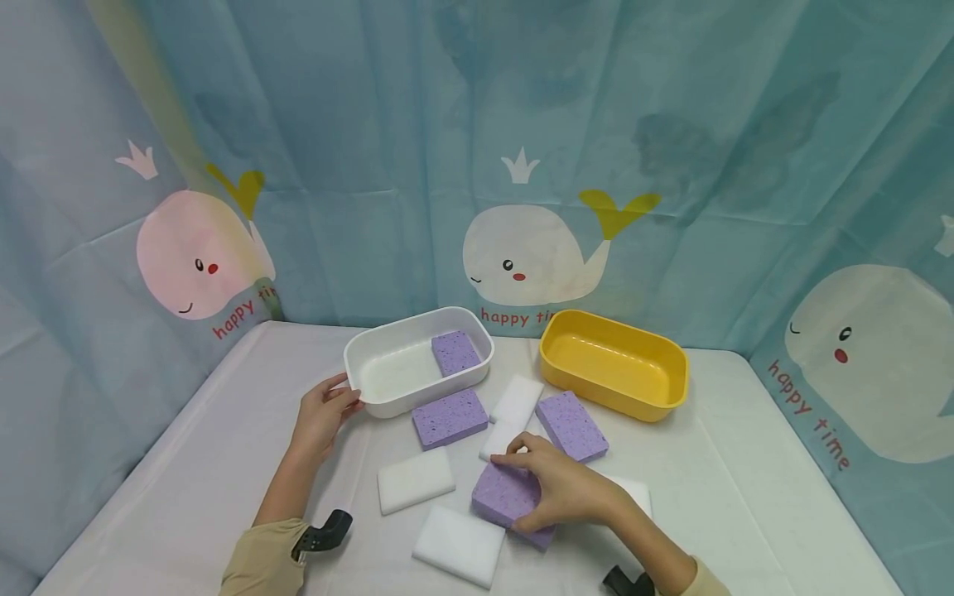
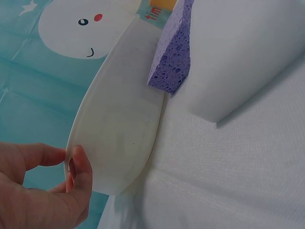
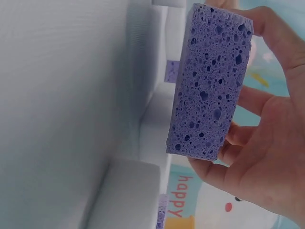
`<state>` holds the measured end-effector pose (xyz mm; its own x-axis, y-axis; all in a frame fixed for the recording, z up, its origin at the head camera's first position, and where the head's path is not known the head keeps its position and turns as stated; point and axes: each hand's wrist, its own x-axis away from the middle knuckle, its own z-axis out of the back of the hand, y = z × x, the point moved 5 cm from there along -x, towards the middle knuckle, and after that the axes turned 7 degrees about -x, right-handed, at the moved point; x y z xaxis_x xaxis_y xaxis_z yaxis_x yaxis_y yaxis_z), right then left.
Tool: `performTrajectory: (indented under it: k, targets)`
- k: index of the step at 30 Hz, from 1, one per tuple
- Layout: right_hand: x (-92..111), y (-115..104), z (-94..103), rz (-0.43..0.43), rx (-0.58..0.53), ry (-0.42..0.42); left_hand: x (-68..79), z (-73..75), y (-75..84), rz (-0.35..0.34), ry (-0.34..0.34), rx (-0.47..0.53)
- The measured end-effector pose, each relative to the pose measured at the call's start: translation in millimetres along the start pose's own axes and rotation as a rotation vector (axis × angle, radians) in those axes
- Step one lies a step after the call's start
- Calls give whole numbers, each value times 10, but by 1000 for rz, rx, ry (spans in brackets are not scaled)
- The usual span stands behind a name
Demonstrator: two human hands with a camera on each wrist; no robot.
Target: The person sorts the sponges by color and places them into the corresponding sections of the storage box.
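L hand point(image 1: 322, 418) is pinching the rim of the white tub point(image 1: 402, 403) at its left end; its fingers are standing narrow, w/ only the tub wall btwn them. This edge hold is prob. steadying the tub while leaving its mouth unobstructed.

R hand point(image 1: 562, 488) is gripping the held sponge point(image 1: 507, 492), a purple block located front of ctr. Thumb is bearing on one side, fingers on the opp. side, spread wide; this span is presumably securing the soft block w/o heavy squeeze. Views are not confirming whether the block is touching the surface point(image 1: 745, 480).

Tub sponge point(image 1: 453, 352) is resting inside the white tub, toward its right end; this placement is leaving room at the left. Front sponge point(image 1: 450, 419) is lying just beside the tub's near wall. Side sponge point(image 1: 572, 426) is lying near the yellow tub point(image 1: 604, 395), which is standing at back right, apart from the white one.

White pads point(image 1: 415, 480) are lying among the sponges, one showing only partly behind the R forearm. This loose spread is likely putting all pcs. within easy reach.
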<state>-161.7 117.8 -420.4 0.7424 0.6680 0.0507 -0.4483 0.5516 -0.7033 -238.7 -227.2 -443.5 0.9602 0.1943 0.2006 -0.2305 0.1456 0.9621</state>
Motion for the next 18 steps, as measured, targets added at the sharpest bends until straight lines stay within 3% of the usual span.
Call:
performTrajectory:
  k: [18]
  targets:
    - [-5,-54,58,-5,-27,42,6,3,15,-4,9,-28]
